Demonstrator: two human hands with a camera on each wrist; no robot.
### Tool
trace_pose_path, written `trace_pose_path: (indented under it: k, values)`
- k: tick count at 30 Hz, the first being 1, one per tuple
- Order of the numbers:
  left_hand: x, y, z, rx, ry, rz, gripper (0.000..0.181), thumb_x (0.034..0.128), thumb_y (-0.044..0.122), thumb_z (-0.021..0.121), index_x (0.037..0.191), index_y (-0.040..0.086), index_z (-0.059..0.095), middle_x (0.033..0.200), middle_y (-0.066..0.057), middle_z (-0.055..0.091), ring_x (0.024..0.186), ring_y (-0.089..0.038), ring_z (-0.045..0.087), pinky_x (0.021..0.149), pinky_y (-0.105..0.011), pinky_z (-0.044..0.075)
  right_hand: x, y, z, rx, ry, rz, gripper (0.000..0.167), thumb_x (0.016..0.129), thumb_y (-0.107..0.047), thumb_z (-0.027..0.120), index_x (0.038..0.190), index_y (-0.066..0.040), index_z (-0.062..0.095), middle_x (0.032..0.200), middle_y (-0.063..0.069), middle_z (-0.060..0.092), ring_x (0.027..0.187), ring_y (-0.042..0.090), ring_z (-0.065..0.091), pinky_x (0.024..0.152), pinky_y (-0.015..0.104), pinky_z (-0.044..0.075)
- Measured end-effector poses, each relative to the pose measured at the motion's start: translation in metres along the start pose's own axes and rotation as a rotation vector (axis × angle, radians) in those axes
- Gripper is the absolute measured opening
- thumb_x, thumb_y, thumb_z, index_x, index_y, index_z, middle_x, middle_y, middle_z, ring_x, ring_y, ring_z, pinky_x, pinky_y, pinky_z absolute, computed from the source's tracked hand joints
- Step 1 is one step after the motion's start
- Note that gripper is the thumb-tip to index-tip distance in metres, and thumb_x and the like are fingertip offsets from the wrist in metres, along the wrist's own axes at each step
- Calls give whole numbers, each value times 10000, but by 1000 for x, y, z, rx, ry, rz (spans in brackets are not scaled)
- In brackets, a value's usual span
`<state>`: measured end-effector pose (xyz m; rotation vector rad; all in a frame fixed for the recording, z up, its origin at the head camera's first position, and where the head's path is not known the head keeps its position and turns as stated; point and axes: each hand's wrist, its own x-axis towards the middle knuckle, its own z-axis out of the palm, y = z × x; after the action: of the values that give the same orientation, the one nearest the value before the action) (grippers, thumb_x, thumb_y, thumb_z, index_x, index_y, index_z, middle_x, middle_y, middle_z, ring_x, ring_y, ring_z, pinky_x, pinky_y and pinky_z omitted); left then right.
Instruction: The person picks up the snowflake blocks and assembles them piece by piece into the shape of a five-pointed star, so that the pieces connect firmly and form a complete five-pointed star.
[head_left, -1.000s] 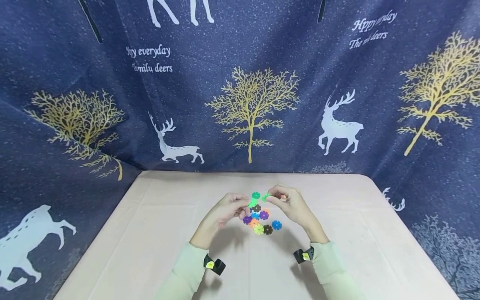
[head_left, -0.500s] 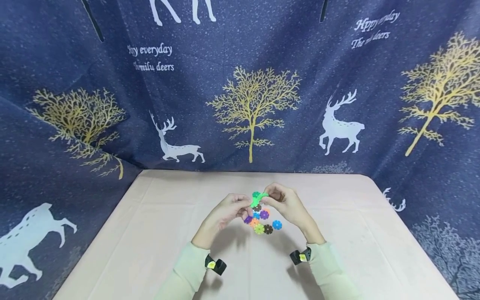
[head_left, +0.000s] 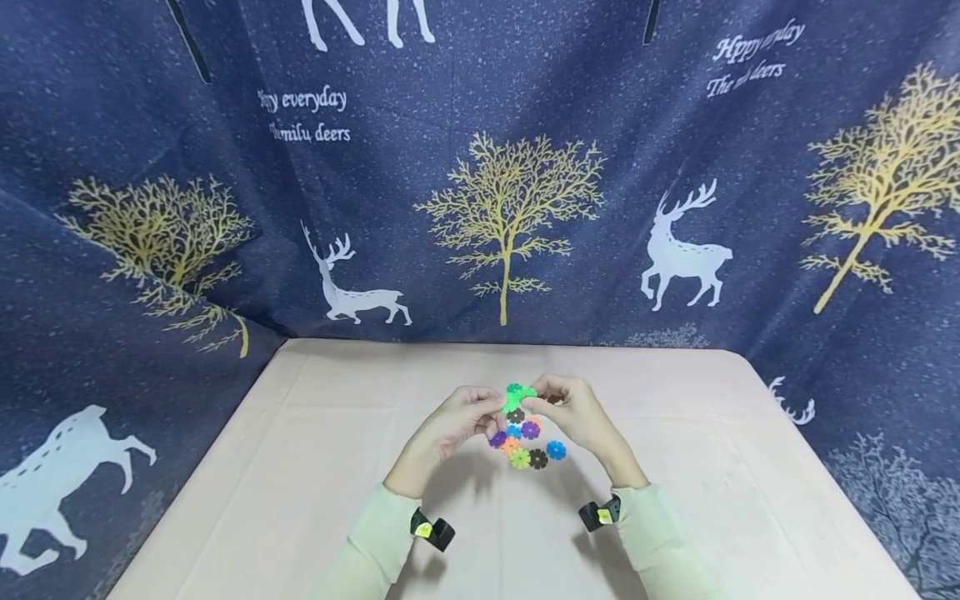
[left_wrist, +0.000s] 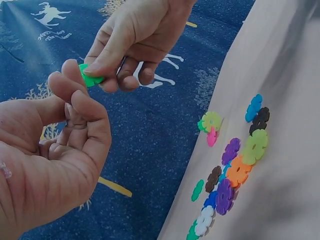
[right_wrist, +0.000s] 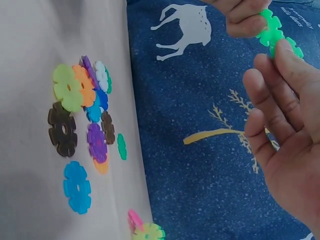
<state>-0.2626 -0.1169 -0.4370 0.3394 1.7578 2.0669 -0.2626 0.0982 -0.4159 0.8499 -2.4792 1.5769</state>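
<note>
"Where are you holding those green flowers (right_wrist: 270, 29)?"

"Over the table (head_left: 690, 442). Your left hand (head_left: 459, 419) and right hand (head_left: 577, 408) are pinching one each. They're probably feeling light, stiff, maybe slippery, so you should be gripping their edges."

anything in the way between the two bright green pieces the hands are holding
Nothing visible: the left hand and right hand pinch the bright green pieces, which appear to meet directly. The other pieces lie on the table below.
</note>
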Motion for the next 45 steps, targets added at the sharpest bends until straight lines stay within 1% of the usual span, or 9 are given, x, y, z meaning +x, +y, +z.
trace_pose_path:
  k: [6,13,15,18,23,27,30,38,45]
  values:
    - [-2,2,2,25,17,14,146,1029,84,524,974,-10,620,653,7,636,517,-34,525,551,-160,473,0,-11,0,-20,1,-37,73,873,4,743,813,-4,701,774,87,693,717,183,613,705,327,531]
    - [0,7,1,33,50,19,162,1034,84,519,966,-27,615,656,5,627,532,-39,522,549,-159,472,10,27,6,-24,20,-75,111,879,-128,773,794,-144,705,752,-63,680,703,104,607,683,317,534]
    - [0,7,0,33,55,20,160,1034,81,519,968,-26,619,656,2,629,536,-39,526,549,-159,474,11,27,7,-34,13,-82,90,880,-138,774,816,-150,711,769,-68,690,718,105,622,708,308,538]
    - [-1,7,-2,50,52,18,160,1030,72,520,981,-47,616,662,-9,639,541,-43,542,556,-168,490,11,30,8,-47,-34,-91,47,885,-171,774,887,-156,729,815,-43,716,743,156,656,733,342,549]
    - [-2,5,-5,70,39,11,150,1025,66,519,1005,-64,591,678,-20,650,556,-60,562,573,-186,509,10,41,8,-99,-151,-70,125,931,-174,721,1014,-81,712,917,44,726,808,207,672,735,344,562]
    - [-4,3,-8,77,35,10,113,1019,56,519,984,-43,564,680,-21,654,558,-73,572,582,-201,517,11,52,9,-187,-237,-23,208,968,-129,665,1141,-14,677,1066,115,717,949,225,674,826,389,558]
    - [-4,2,-9,84,39,15,95,1014,54,526,969,-25,555,679,-21,659,559,-73,578,582,-209,522,13,59,11,-250,-270,50,251,974,-109,654,1198,3,665,1094,135,708,964,235,665,827,412,550]
    - [-6,1,-8,83,96,-15,84,1009,100,568,994,18,582,747,-23,649,582,-69,574,577,-194,509,11,74,20,-462,-264,284,184,846,-123,794,1018,-111,731,872,-14,704,806,160,635,787,417,543]
    - [-7,-3,-10,50,103,18,73,992,49,580,1025,-16,574,758,-30,657,605,-73,591,609,-196,527,7,79,29,-482,-234,376,176,809,-89,808,936,-120,691,794,-17,643,687,151,590,688,356,529]
